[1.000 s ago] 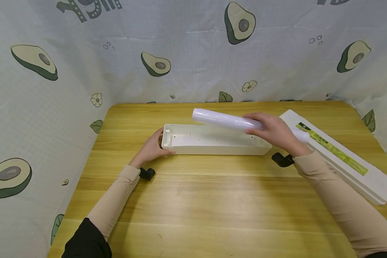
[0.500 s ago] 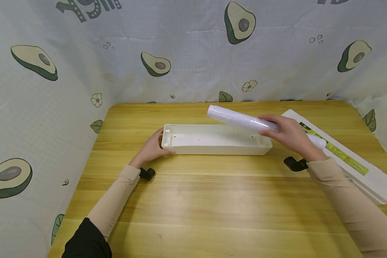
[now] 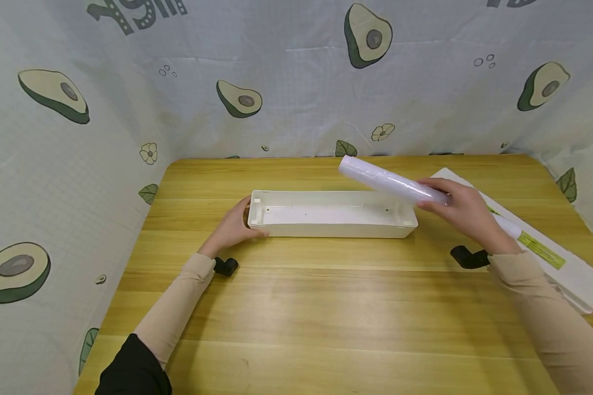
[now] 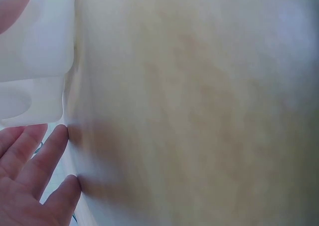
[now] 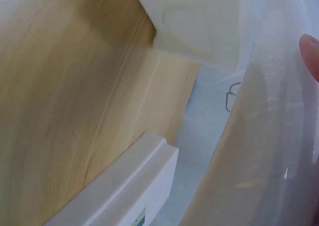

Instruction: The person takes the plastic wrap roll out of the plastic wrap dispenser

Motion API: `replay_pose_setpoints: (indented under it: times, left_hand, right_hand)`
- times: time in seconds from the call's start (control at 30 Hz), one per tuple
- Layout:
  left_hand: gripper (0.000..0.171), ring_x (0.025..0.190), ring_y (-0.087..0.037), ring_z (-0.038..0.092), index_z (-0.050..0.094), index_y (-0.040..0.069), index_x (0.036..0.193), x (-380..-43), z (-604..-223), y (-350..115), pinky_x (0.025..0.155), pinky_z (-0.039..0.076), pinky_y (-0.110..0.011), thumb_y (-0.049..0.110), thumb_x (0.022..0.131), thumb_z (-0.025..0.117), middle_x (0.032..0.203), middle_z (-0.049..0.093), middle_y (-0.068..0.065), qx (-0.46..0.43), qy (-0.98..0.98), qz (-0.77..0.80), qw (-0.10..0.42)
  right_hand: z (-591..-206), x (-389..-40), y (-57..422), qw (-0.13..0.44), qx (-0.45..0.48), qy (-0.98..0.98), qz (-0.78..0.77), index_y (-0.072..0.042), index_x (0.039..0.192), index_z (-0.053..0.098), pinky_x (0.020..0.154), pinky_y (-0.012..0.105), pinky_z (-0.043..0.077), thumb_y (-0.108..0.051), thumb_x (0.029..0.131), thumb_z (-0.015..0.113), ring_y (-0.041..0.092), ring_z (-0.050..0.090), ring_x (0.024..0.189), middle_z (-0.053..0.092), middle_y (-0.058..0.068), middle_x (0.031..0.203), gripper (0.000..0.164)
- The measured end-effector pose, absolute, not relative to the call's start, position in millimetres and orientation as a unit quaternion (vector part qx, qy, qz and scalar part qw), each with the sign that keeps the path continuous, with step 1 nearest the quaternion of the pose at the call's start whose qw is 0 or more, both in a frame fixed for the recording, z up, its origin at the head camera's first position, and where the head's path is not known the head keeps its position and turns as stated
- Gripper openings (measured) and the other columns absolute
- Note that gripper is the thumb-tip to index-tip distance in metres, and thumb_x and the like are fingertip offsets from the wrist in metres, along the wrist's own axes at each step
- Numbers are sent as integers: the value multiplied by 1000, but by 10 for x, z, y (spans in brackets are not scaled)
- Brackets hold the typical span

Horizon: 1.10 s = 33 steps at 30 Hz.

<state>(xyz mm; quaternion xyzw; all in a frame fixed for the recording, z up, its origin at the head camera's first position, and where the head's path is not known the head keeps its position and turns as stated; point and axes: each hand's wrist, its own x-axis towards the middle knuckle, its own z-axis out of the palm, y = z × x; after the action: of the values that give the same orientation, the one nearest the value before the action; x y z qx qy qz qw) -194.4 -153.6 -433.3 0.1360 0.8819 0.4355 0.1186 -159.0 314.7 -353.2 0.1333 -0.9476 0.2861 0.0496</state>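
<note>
A long white open-topped plastic box (image 3: 333, 230) sits on the wooden table in the head view. My left hand (image 3: 229, 227) holds its left end, thumb along the front and fingers around the back; the left wrist view shows the thumb against the box (image 4: 37, 41) and other fingers beside its end. In my right hand (image 3: 462, 211) is a roll of clear cling film (image 3: 375, 175), gripped near its right part and tilted, its left end raised. The roll hangs above and behind the box's right end. Close up, the roll (image 5: 264, 121) fills the right wrist view's right side.
A long white lid-like piece (image 3: 578, 277) with a yellow-green label lies slantwise on the table's right, partly behind the right hand and roll. The wooden table (image 3: 296, 312) backs onto a hanging cloth (image 3: 296, 49) printed with avocados. Black camera mounts sit at both wrists.
My right hand has carried the film roll to the right, from over the middle of the box to its right end, tilting it more. The left hand and the box have stayed still.
</note>
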Motion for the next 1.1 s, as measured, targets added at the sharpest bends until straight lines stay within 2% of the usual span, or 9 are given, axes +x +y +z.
replay_pose_setpoints:
  times: [0.4,0.73,0.9,1.1]
  left_hand:
    - [104,123,-28,46,24,9,151,-1960,-4333,-1536,102,36,-46,28,70,87,141,43,-11,139,878,443,120]
    - [103,125,-28,44,25,10,151,-1958,-4334,-1542,102,35,-46,29,70,87,141,42,-10,143,876,444,120]
    - [103,126,-27,44,25,10,151,-1957,-4340,-1543,103,35,-47,29,70,87,142,42,-10,142,878,442,120]
    - [102,127,-27,43,26,11,150,-1959,-4347,-1542,104,33,-46,29,70,87,142,42,-9,144,880,437,117]
  right_hand:
    - [-3552,-1513,3316,48,80,-957,273,1,134,51,73,51,36,-31,92,66,42,48,96,50,32,127,55]
    - [-3597,-1469,3404,73,68,-958,270,2,132,52,70,51,36,-27,92,67,44,48,93,52,34,123,52]
    - [-3630,-1453,3442,74,56,-956,277,3,132,51,71,52,36,-26,92,66,44,48,95,51,34,124,52]
    - [-3658,-1421,3461,67,35,-958,277,4,134,49,76,59,37,-28,94,64,46,47,98,48,35,126,53]
